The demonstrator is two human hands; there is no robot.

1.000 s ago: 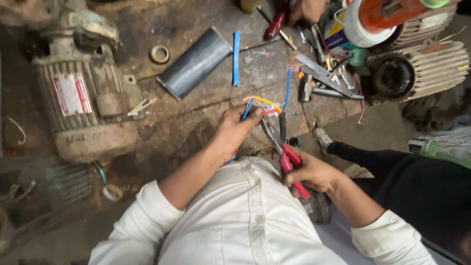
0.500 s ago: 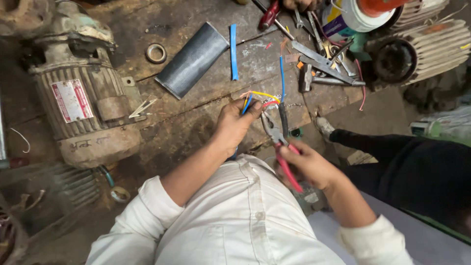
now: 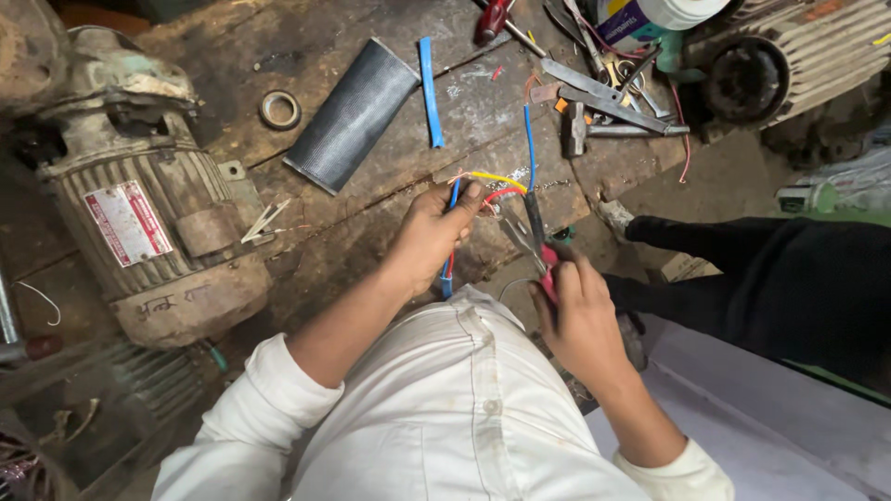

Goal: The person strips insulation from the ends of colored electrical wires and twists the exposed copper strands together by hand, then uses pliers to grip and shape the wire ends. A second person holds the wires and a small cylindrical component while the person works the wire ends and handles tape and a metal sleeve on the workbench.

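your left hand (image 3: 429, 237) is closed round a bundle of coloured wires (image 3: 478, 190), your right hand (image 3: 580, 315) clamps red-handled pliers (image 3: 536, 243) at the wire ends, all just right of the big grey motor (image 3: 148, 227), below the grey tube (image 3: 353, 116).

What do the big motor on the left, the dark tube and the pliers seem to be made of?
The motor looks like cast metal: ribbed casing, dull grey-green, grimy and worn. The dark tube seems to be plastic or rubber, matt with a fine woven-looking texture; hard to tell which. The pliers, in the right hand, have dark steel jaws and red grips, probably plastic-coated. The left hand holds coloured wires, plastic-sheathed.
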